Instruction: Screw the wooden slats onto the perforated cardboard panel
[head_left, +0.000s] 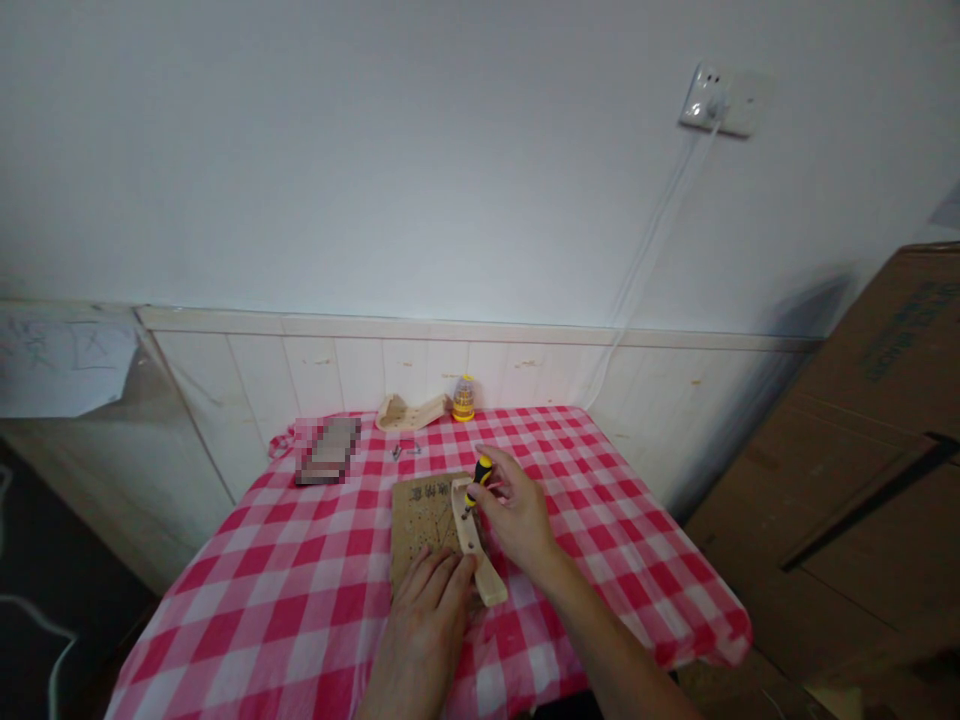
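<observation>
Right hand: closed in a fingertip grip on a black-and-yellow screwdriver, thumb against the fingers.
Screwdriver: tilted, tip down at the upper part of the near wooden piece; whether seated in a screw, too small to tell.
Left hand: palm down, fingers extended close together on the brown board, thumb side touching the near wooden piece; nothing enclosed.
Near wooden piece: curved, pale, lying along the right edge of the brown board, lower end beyond the left hand.
Brown board: dark characters and small dots on its surface; rests on the desk, red-and-white checked cloth.
Far side of desk: second wooden piece, just beside a yellow-based container; small metal parts nearer.
Far left: pixelated object, identity unclear.
</observation>
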